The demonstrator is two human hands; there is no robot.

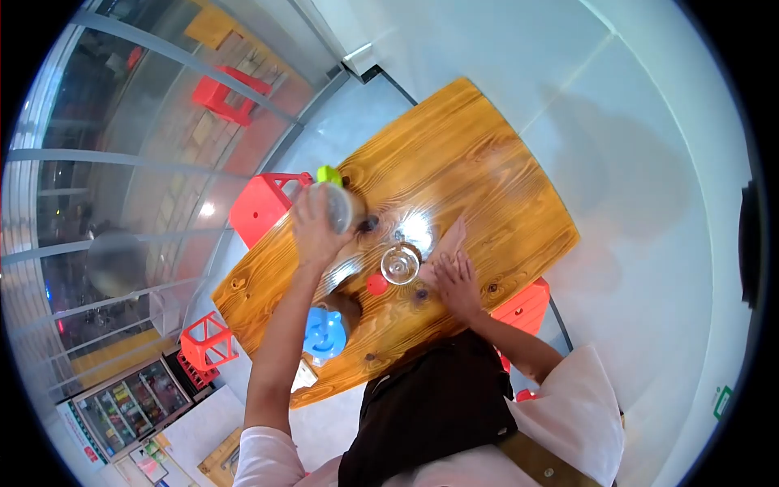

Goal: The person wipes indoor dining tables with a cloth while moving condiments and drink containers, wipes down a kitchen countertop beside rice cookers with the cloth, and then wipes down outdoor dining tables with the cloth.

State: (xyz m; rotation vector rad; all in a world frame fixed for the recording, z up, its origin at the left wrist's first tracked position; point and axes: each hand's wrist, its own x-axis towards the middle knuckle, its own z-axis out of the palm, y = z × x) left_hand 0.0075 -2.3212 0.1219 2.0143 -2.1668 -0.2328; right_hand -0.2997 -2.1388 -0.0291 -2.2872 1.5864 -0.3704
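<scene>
My left hand is wrapped around a clear, round jar-like container with a pale rim, above the table's left side. Just past it is a bright green piece, partly hidden; I cannot tell whether it belongs to the container. My right hand lies on a pink cloth, fingers spread over the fabric and pressing it to the tabletop. Between the hands stands a clear glass vessel, seen from above. Touching distance from it is a small red round piece.
Near my left forearm, a jar with a blue lid stands on the wooden table. Red stools are tucked around the edges. Glass panels run along the left, and a stocked display fridge is at lower left.
</scene>
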